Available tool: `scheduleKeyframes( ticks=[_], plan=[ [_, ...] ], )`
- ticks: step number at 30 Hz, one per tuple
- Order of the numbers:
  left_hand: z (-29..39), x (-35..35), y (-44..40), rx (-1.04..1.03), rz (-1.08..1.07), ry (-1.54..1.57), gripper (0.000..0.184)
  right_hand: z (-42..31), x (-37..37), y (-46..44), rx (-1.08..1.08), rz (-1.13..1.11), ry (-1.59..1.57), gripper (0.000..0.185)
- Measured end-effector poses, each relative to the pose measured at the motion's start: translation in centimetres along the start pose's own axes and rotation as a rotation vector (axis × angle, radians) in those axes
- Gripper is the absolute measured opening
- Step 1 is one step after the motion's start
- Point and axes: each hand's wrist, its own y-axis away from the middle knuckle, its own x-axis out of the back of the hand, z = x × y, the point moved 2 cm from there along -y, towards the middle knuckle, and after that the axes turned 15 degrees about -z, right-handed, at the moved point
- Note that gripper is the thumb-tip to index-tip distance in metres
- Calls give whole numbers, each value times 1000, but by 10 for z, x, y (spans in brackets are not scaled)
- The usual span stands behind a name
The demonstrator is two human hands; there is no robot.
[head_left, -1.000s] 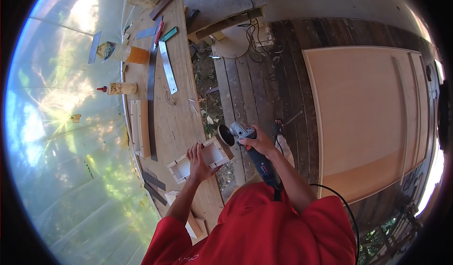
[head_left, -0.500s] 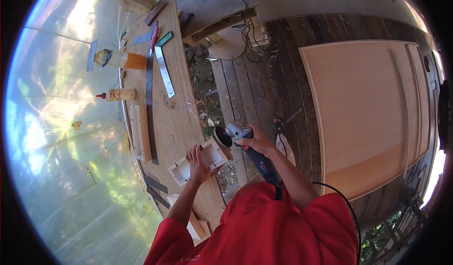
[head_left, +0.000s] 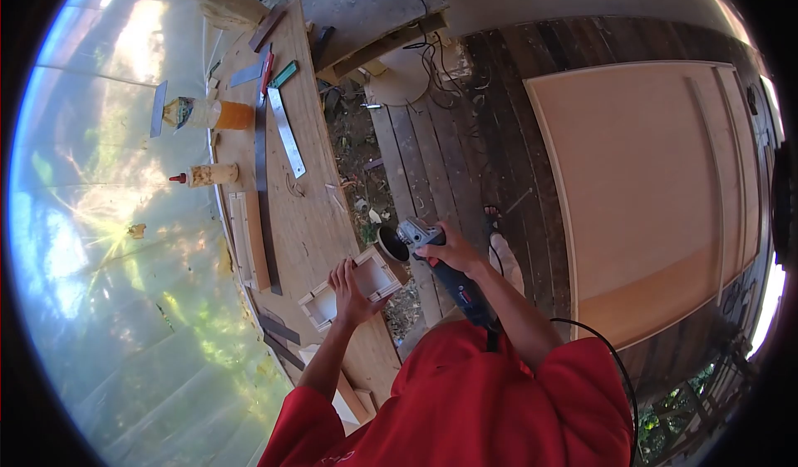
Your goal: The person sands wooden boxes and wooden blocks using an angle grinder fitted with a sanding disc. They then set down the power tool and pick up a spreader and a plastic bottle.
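Note:
My left hand (head_left: pixel 351 296) is closed on the side of a small wooden box frame (head_left: pixel 378 274) at the edge of the workbench, its fingers over the near wall. My right hand (head_left: pixel 454 251) wraps around the head of an angle grinder (head_left: pixel 463 291), whose body points back toward my red shirt. A round dark disc (head_left: pixel 392 243) on the grinder is at the box's far right corner; whether it touches the wood I cannot tell. The power cord (head_left: pixel 611 359) passes behind my right arm.
On the workbench (head_left: pixel 307 226) lie a try square (head_left: pixel 287 130), a long dark metal strip (head_left: pixel 263 159), a glue bottle (head_left: pixel 204 174), a bottle of orange liquid (head_left: pixel 218 114) and another wooden box (head_left: pixel 249 242). A large framed panel (head_left: pixel 640 192) rests at right on the plank floor.
Both hands, the box and the grinder hold nearly the same positions. The camera view has shifted slightly, and my foot below shows a little more.

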Motion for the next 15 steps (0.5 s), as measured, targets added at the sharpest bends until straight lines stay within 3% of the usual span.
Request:
scheduleKeyframes(
  ticks=[4, 6, 13, 15],
  plan=[
    [1, 0, 0, -6, 8, 1, 118, -19, -15, 6, 37, -88, -43, 66],
    [3, 1, 1, 12, -7, -11, 119, -8, -9, 1, 36, 27, 39, 69],
    [0, -3, 2, -24, 33, -8, 119, -4, 5, 0, -5, 117, 200, 72],
    [0, -1, 1, 5, 3, -9, 119, -12, -4, 1, 127, 76, 93, 74]
  ],
)
